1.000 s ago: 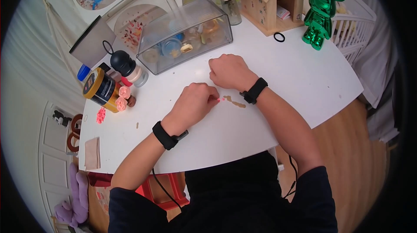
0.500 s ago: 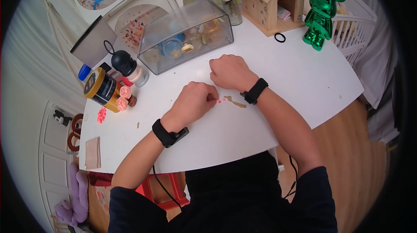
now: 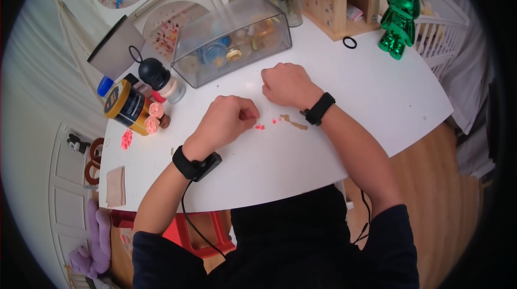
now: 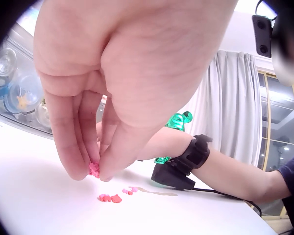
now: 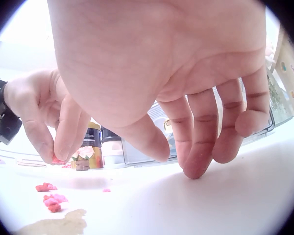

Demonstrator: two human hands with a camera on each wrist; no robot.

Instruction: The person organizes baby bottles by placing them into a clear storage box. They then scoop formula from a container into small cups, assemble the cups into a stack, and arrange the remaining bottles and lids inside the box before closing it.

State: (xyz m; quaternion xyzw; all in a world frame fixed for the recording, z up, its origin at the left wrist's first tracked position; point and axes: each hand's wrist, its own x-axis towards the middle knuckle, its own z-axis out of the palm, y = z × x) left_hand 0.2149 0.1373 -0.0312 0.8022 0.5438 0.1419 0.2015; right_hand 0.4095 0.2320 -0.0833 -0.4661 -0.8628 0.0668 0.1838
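Between thumb and fingertips the left hand (image 3: 225, 122) pinches a small clump of pink bits (image 4: 94, 170), just above the white tabletop. Small red and pink pieces (image 4: 110, 198) lie on the table beside it, with a few more pink pieces (image 3: 276, 120) to their right. A thin tan strip (image 3: 294, 122) lies right of these. The right hand (image 3: 291, 85) rests on the table beyond the strip, its fingers loosely bent; in the right wrist view nothing shows between its thumb and fingers (image 5: 201, 159).
A clear lidded box (image 3: 231, 46) stands behind the hands. At left are a dark-capped bottle (image 3: 156, 73), a yellow jar (image 3: 126, 107), pink flowers (image 3: 152, 123), a pink pile (image 3: 126, 139) and a folded cloth (image 3: 116, 186). A wooden house (image 3: 342, 3) and green bear figure (image 3: 399, 14) stand back right.
The left hand has moved left, away from the tan strip, and red-pink pieces now show on the table where it was. The right hand has stayed nearly in place. The head view has shifted slightly.
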